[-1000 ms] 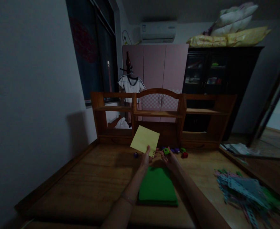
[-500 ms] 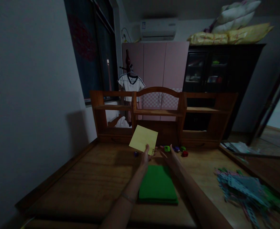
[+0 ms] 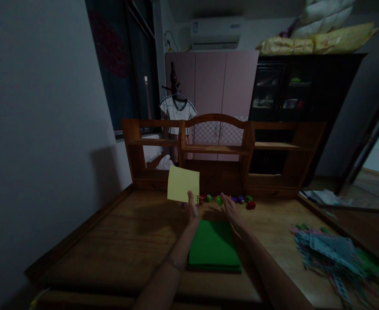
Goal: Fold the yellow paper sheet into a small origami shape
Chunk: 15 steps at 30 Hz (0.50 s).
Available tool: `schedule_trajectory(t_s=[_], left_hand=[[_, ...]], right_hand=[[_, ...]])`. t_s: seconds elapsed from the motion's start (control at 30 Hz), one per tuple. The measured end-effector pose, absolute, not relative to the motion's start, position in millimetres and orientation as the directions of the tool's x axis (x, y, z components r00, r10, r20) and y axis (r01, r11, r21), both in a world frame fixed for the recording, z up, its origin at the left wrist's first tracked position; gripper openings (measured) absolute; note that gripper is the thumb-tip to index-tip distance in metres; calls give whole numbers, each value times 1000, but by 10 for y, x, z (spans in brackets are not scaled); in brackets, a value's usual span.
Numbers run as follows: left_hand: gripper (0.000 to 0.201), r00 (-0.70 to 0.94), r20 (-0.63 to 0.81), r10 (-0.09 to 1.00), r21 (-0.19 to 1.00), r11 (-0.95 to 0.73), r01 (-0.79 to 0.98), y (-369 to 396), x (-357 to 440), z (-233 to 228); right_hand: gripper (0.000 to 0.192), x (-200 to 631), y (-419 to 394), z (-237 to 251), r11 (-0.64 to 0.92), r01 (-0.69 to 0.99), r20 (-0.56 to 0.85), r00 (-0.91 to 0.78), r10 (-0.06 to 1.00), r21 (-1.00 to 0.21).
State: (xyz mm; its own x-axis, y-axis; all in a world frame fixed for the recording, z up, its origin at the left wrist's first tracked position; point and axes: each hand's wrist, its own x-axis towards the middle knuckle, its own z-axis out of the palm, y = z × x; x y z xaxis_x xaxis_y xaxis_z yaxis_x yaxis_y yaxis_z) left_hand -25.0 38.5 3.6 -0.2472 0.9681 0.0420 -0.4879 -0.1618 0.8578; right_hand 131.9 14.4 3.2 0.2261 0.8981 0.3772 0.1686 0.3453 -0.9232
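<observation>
My left hand (image 3: 193, 212) is closed on a square yellow sheet (image 3: 183, 184), thumb on its near face at the lower right corner. A short row of small dark dots or holes runs along that corner's edge. My right hand (image 3: 230, 210) is raised to the right of the sheet, apart from it, fingers stretched forward. A small green object (image 3: 219, 200) shows at its fingertips; I cannot tell whether they touch. Below and between my forearms lies a thick green square stack (image 3: 213, 245) on the wooden tabletop (image 3: 127, 241).
Small coloured objects line the back of the tabletop, among them a red one (image 3: 251, 206) and a purple one (image 3: 240, 199). A messy pile of teal, green and pink cut pieces (image 3: 333, 252) lies at the right. A wooden shelf unit (image 3: 215, 149) borders the far edge.
My left hand has moved the yellow sheet slightly left and turned it more upright. My right hand has swung its fingers inward, and its thumb is no longer spread wide.
</observation>
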Motion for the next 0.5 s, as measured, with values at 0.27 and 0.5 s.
schedule_trajectory(t_s=[0.27, 0.5], left_hand=[[55, -399, 81, 913, 944, -199, -264, 473, -284, -67], [27, -183, 61, 981, 904, -131, -407, 579, -188, -157]], right_hand=[[44, 1273, 147, 36, 423, 207, 461, 198, 865, -882], [40, 1268, 98, 35, 429, 346, 513, 206, 833, -834]])
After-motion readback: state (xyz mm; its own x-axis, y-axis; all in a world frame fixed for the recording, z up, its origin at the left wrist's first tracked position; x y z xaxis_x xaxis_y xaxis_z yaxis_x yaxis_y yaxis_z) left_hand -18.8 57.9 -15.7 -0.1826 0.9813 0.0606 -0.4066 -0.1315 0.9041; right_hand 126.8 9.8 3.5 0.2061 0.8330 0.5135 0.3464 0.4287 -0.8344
